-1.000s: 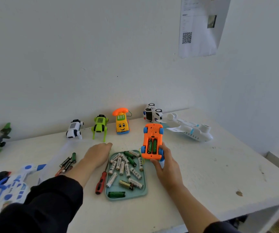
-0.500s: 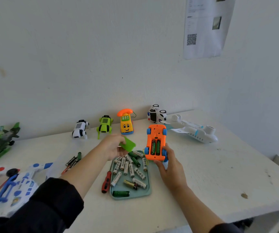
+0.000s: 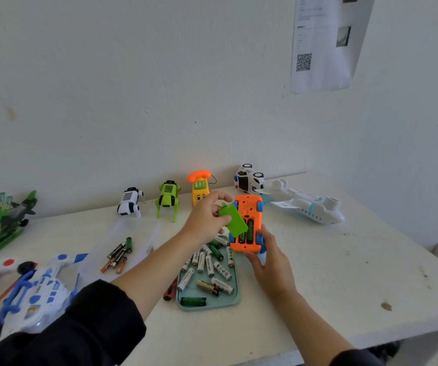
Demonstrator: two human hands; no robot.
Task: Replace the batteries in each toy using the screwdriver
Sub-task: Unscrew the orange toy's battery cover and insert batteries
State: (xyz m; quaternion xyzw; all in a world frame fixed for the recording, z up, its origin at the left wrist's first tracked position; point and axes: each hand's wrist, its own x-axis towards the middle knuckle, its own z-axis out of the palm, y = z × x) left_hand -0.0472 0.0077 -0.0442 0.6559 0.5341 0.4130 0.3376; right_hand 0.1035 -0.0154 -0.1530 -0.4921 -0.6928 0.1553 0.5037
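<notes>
person's body, head view: left hand (image 3: 205, 217) bare, no rings, watch or glove seen. left forearm bare to near the elbow, where a black sleeve (image 3: 99, 318) of loose, soft fabric is pushed up. right hand (image 3: 272, 270) bare; right forearm bare, dark sleeve edge (image 3: 355, 359) at the bottom edge of view.

free: table (image 3: 344, 273) right of tray (image 3: 235, 299) | blocked: toys (image 3: 169, 198) along wall

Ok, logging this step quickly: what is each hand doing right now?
Left hand: fingers pinch the green battery cover, held at the car's open compartment.
Right hand: grips the upturned orange toy car from below.
</notes>
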